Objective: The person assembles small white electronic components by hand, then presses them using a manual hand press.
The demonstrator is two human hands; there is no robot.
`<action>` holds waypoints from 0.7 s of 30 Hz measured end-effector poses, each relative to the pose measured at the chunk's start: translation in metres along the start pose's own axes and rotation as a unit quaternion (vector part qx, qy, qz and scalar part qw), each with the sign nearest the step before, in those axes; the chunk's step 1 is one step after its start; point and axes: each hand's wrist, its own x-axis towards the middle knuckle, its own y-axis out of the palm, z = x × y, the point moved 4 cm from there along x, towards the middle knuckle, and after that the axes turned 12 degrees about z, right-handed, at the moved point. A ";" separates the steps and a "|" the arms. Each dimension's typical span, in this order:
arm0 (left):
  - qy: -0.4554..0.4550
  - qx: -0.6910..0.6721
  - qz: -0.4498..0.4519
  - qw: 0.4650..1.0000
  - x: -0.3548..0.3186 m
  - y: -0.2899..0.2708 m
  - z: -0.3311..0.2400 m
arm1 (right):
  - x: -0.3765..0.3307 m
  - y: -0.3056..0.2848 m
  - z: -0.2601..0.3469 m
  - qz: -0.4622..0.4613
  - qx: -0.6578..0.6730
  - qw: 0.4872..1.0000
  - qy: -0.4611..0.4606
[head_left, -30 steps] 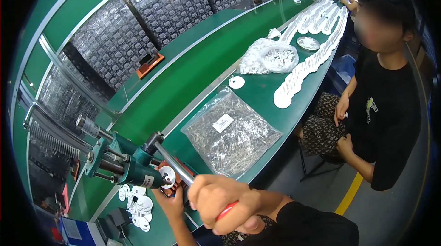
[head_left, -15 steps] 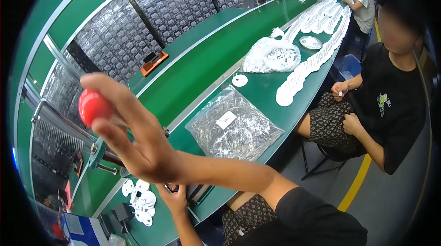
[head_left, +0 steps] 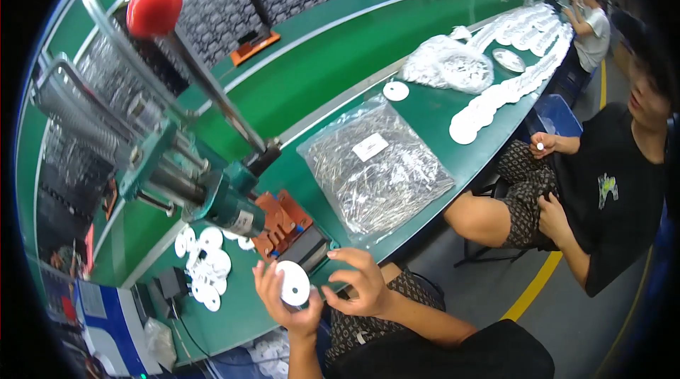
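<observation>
My left hand (head_left: 289,304) is closed round the edge of a white plastic disc (head_left: 295,283) with a small dark spot near its lower edge. Just beside the disc, my right hand (head_left: 363,285) is open, fingers curved and spread. Both hands are in front of a green hand press (head_left: 205,191) with an orange fixture (head_left: 282,222) under its ram. The press lever slants up to a red ball knob (head_left: 154,6), which neither hand touches.
A bag of metal pins (head_left: 379,166) lies right of the press. White discs (head_left: 210,263) are heaped to its left, beside a black adapter (head_left: 170,287). Long rows of discs (head_left: 489,104) run along the far bench. A co-worker (head_left: 620,188) sits at right.
My right hand has let go of the red knob and come down beside my left. The lever now stands raised. My left hand has come away from the press with the disc.
</observation>
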 end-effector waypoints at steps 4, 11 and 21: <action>-0.060 -0.297 0.084 0.949 -0.024 -0.001 -0.022 | -0.027 0.009 0.000 0.128 -0.046 0.986 -0.094; -0.135 -0.407 0.135 0.893 -0.017 0.002 -0.027 | 0.010 -0.006 -0.001 0.134 -0.098 0.969 -0.184; -0.079 -0.287 0.004 0.955 0.015 -0.033 0.018 | 0.125 -0.071 -0.053 -0.027 -0.182 0.982 -0.044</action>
